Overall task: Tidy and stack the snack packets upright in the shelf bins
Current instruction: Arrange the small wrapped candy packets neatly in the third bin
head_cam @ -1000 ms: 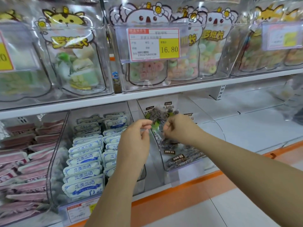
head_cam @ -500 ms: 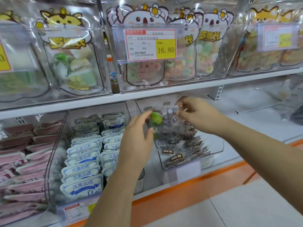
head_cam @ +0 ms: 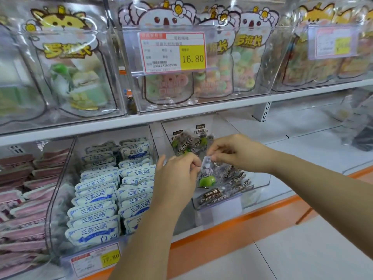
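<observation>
A clear plum snack packet (head_cam: 206,176) with a green plum picture hangs upright over the clear shelf bin (head_cam: 260,179) on the lower shelf. My left hand (head_cam: 177,174) pinches its top left corner and my right hand (head_cam: 236,152) pinches its top right corner. Behind it a second plum packet (head_cam: 191,141) leans against the bin's back. Several dark plum packets (head_cam: 236,179) lie flat in the bin below.
Left of it stands a bin of white-and-blue packets (head_cam: 96,199), then pink packets (head_cam: 22,178). The upper shelf (head_cam: 201,109) carries bins of animal-shaped candy bags (head_cam: 171,57). Bare white shelf (head_cam: 312,146) extends to the right. An orange strip (head_cam: 222,231) edges the shelf front.
Both hands raised the packet half a second ago, then brought it back down over the bin. The hands now sit closer together at its top edge.
</observation>
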